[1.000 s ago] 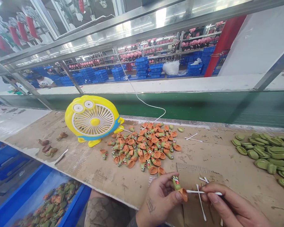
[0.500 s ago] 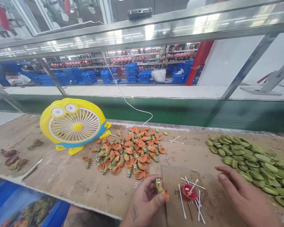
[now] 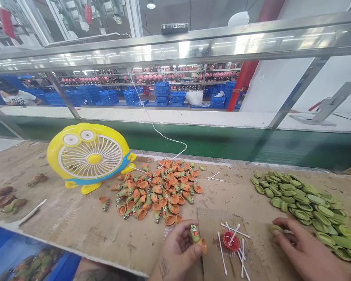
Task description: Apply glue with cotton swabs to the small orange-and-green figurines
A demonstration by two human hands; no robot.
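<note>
While the left hand (image 3: 178, 251) pinches a small green-and-orange figure (image 3: 197, 236) between thumb and fingertips, the right hand (image 3: 302, 251) lies well apart at its three o'clock, fingers spread flat over a green shell piece (image 3: 275, 228) at the near edge of the green shell pile (image 3: 307, 203); whether those fingers actually grip the piece cannot be told. Between the two hands sits a small red cap (image 3: 230, 241) ringed by white cotton swabs (image 3: 222, 253), just beside the held figure at its three o'clock. At twelve o'clock from the left hand spreads a heap of orange-and-green figures (image 3: 158, 191), and at ten o'clock stands a yellow cartoon fan (image 3: 89, 156) with a white cable (image 3: 160, 134) running up and away. All of this rests on a worn cardboard-covered bench (image 3: 76, 226). Beyond it runs a green conveyor belt (image 3: 222, 140) under a steel frame, and farther off stand stacked blue crates (image 3: 166, 91) and racks of pink items. Another person in a white shirt (image 3: 19, 97) sits at far ten o'clock.
</note>
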